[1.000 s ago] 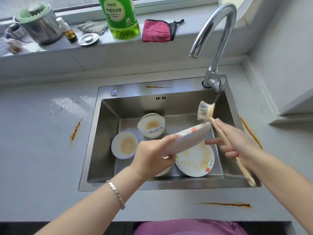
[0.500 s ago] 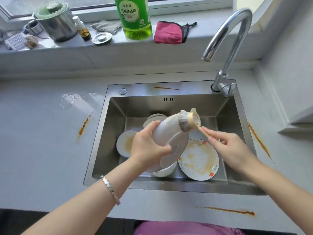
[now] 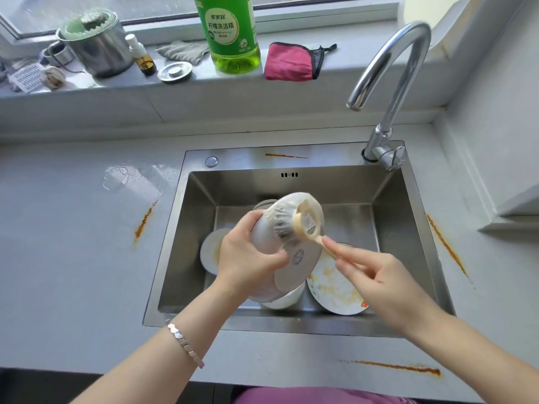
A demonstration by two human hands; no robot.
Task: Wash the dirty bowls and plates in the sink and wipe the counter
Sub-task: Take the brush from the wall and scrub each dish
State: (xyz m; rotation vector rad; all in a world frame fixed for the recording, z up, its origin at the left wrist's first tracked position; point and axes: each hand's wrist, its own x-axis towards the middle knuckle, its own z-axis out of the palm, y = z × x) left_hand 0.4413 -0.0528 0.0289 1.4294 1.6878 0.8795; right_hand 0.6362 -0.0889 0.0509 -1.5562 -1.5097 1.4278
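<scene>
Scrubbing the back of a plate point(image 3: 291, 269) over the sink point(image 3: 291, 325)

Nearest, an orange streak point(image 3: 402, 367) marks the counter point(image 3: 73, 258) at its front edge. Above the sink, the left hand point(image 3: 248, 258) curls round the plate's left rim, thumb across the underside. It holds the plate tipped on edge, back facing the right hand point(image 3: 376, 275). That hand pinches the brush point(image 3: 307, 224) handle between thumb and fingertips. The handle runs up and left from the fingers to the round head, whose bristles touch the plate's upper back, so the next stroke likely follows the plate's upright length. Below lie a smeared dirty plate point(image 3: 335, 290) and a bowl point(image 3: 211, 249), both unwashed. Farther back stand the tap point(image 3: 390, 68) and a green soap bottle point(image 3: 230, 33).
</scene>
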